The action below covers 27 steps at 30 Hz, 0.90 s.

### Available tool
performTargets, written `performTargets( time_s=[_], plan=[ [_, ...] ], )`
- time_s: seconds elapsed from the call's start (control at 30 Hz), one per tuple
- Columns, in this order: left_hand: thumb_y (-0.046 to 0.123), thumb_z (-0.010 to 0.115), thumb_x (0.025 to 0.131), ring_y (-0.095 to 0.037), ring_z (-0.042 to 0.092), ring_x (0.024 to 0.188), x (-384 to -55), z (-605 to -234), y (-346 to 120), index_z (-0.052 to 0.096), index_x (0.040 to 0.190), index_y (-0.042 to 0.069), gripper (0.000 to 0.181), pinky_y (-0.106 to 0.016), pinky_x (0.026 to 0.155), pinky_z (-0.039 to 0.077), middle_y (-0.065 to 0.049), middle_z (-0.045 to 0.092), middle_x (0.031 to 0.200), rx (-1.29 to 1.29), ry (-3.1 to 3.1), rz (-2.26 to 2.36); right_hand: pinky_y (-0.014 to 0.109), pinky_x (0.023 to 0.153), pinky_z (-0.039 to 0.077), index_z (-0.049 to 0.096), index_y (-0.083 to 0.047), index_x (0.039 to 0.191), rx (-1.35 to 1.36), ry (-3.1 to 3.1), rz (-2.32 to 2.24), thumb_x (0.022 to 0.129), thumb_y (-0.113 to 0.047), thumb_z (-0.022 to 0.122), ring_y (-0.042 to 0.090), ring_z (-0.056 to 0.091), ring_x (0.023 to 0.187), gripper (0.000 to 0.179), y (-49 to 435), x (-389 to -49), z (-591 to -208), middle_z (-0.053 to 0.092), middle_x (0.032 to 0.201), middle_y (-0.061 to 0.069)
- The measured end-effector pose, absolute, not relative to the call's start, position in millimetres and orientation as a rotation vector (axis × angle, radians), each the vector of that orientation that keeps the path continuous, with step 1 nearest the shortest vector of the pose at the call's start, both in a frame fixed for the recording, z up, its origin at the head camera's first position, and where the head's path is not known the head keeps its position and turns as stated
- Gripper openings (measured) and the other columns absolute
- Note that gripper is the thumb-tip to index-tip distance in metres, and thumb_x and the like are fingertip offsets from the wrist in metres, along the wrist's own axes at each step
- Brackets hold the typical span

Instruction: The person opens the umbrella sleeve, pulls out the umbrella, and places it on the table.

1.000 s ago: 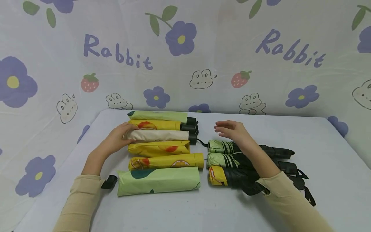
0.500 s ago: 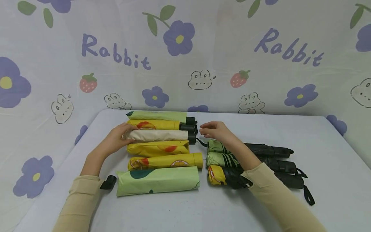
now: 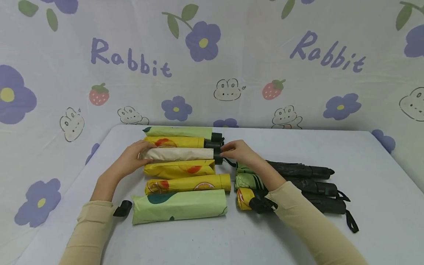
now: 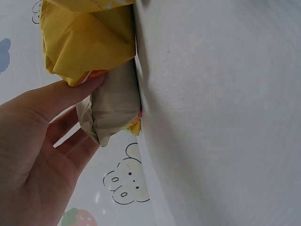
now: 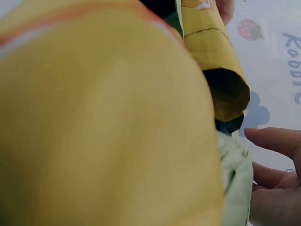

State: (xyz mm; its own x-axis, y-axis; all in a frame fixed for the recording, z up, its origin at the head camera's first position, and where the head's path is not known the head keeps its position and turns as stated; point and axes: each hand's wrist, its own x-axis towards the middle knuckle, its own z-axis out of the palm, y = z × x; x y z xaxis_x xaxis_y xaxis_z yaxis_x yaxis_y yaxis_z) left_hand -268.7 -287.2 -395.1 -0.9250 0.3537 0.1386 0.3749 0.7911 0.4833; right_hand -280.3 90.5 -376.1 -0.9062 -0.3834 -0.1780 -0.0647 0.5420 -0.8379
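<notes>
A cream folded umbrella [image 3: 185, 154] with a black handle lies across the table's left half. My left hand [image 3: 130, 161] pinches its left end; in the left wrist view the thumb [image 4: 70, 96] sits on the near side of the cream cloth, fingers behind. At the opposite end my right hand [image 3: 241, 151] has its fingertips right at the black handle. Thumb and fingers of the right hand [image 5: 277, 188] stand apart in the right wrist view, beside green and yellow cloth. Directly behind the cream umbrella lies a yellow one [image 3: 185, 142], and in front a yellow sleeve [image 3: 185, 169].
A pale green umbrella [image 3: 188, 131] lies farthest back. Nearer are a yellow orange-print sleeve [image 3: 188, 184] and a wide green sleeve [image 3: 185, 208]. Several black-ended umbrellas [image 3: 314, 188] lie under my right forearm. A flowered curtain [image 3: 198, 73] rises behind the white table [image 3: 185, 243].
My right hand has moved left, from over the table to the cream umbrella's black handle. The left hand has stayed at the umbrella's left end.
</notes>
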Motion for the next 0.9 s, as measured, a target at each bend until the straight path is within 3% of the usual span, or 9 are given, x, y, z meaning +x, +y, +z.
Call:
performTargets(
  time_s=[0.37,0.6,0.9],
  plan=[
    [0.004,0.075,0.083,-0.038,0.052,0.120,-269,-397,-292,0.060,0.125,0.004,0.044,-0.056,0.106,0.041,-0.019,0.060,0.124,-0.643,-2.919,-0.792,0.045,0.100,0.051,0.053,0.005,0.135,-0.430,2.544,-1.102,0.093,-0.010,0.063,0.038,0.055,0.125,0.046,79,-275,-377,0.056,0.136,0.025],
    [0.002,0.075,0.082,-0.038,0.053,0.118,-268,-395,-292,0.061,0.123,0.003,0.044,-0.056,0.105,0.042,-0.020,0.060,0.122,-0.647,-2.920,-0.800,0.041,0.091,0.055,0.059,0.006,0.127,-0.483,2.639,-1.053,0.090,-0.007,0.067,0.035,0.063,0.111,0.040,75,-273,-378,0.065,0.121,0.024],
    [0.003,0.076,0.082,-0.038,0.053,0.118,-269,-395,-293,0.061,0.122,0.004,0.043,-0.056,0.105,0.042,-0.019,0.061,0.121,-0.643,-2.922,-0.817,0.037,0.085,0.057,0.062,0.007,0.123,-0.483,2.666,-1.037,0.088,-0.007,0.070,0.034,0.064,0.109,0.039,72,-268,-377,0.065,0.118,0.024]
  ],
)
